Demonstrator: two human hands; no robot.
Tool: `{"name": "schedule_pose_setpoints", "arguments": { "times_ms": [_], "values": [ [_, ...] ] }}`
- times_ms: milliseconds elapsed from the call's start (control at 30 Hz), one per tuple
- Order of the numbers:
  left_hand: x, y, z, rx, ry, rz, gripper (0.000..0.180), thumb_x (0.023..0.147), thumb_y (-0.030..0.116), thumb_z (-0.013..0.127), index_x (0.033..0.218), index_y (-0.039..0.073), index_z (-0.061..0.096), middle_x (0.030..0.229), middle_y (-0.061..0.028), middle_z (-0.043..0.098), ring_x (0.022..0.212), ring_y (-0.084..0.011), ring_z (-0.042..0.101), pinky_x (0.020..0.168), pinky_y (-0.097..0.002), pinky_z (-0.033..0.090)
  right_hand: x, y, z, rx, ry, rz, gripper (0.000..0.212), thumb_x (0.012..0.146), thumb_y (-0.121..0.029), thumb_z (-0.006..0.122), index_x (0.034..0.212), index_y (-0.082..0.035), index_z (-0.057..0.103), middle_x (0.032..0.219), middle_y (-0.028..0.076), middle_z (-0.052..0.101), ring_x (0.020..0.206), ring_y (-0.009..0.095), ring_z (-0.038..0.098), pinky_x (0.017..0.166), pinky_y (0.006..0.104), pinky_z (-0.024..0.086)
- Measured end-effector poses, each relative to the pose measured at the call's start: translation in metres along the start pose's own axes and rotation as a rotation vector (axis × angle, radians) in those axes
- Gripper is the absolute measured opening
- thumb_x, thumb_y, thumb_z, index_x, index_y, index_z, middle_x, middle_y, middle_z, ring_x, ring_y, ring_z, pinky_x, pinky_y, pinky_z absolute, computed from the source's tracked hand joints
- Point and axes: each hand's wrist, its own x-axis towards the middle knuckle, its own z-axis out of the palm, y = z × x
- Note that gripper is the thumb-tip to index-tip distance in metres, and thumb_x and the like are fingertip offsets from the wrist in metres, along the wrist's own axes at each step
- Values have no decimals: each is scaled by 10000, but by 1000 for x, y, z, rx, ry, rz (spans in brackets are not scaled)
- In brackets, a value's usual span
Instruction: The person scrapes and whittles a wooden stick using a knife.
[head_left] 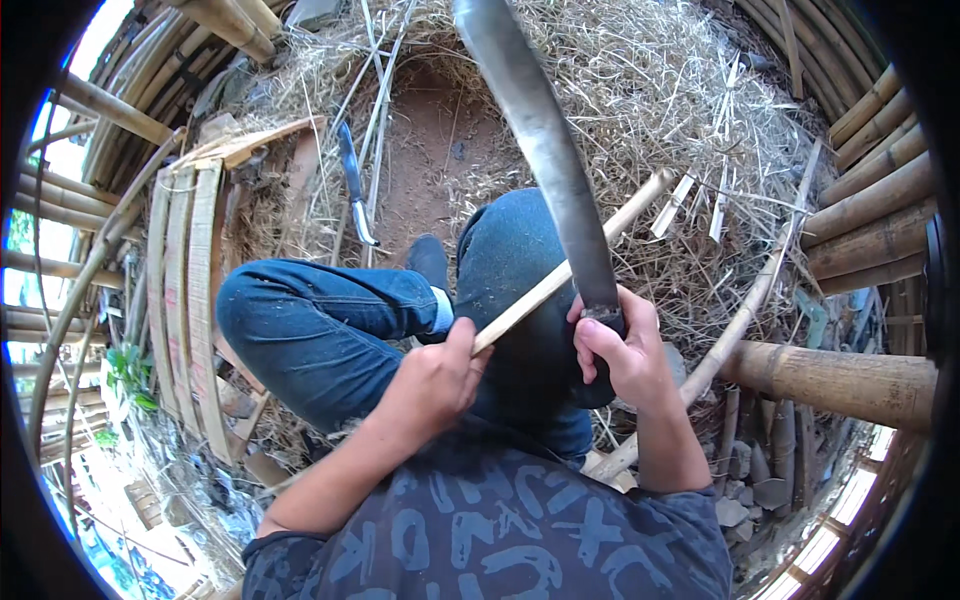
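My left hand (437, 378) is closed around the near end of a pale bamboo stick (525, 303), which slants up to the right across my thigh. In my right hand (630, 352) is the dark handle of a machete (545, 125), gripped with the thumb along its base. Its long, broad blade points away from me and crosses over the stick, hiding a short piece of it. Whether blade and stick touch, I cannot tell.
A second knife (352, 180) lies on the straw-covered ground (650, 90), left of a bare dirt patch. To the left stands a wooden slat crate (185, 300). Thick bamboo poles (830, 383) jut in from the right. A bamboo fence (70, 210) encloses the place.
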Motion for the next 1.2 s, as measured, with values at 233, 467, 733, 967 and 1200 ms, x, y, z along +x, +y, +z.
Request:
{"name": "schedule_pose_setpoints", "arguments": {
  "times_ms": [233,467,733,967,1200],
  "values": [
    [17,18,-4,32,3,-40,196,972,163,510,919,-22,470,584,-251,566,566,-425,608,481,-498,464,-13,-11,11,-551,120,-298,238,843,-206,687,912,12,619,673,131,625,570,262,648,552,318,496],
    [30,32,-13,68,54,-18,144,975,152,488,920,22,462,589,-247,568,572,-436,600,482,-525,448,7,0,8,-1073,373,-734,389,730,-367,788,872,-30,654,731,103,659,637,273,653,582,353,507],
    [24,28,-8,166,82,-84,138,961,148,502,1025,26,498,650,-260,587,637,-459,599,546,-554,438,15,7,6,-1254,212,-555,523,760,-531,719,844,-27,610,726,123,633,663,307,646,586,386,497],
    [23,30,-5,228,104,-94,146,967,148,486,948,5,511,637,-261,582,620,-462,593,535,-553,440,24,7,7,-1374,295,-686,641,800,-679,584,716,-46,535,548,89,564,475,262,598,476,348,482],
    [22,28,-4,226,115,-64,144,969,145,484,957,7,521,636,-257,583,612,-452,598,520,-549,444,33,4,-2,-1391,234,-806,703,735,-743,598,630,-51,525,528,91,554,477,254,603,476,335,480]
  ]
}}
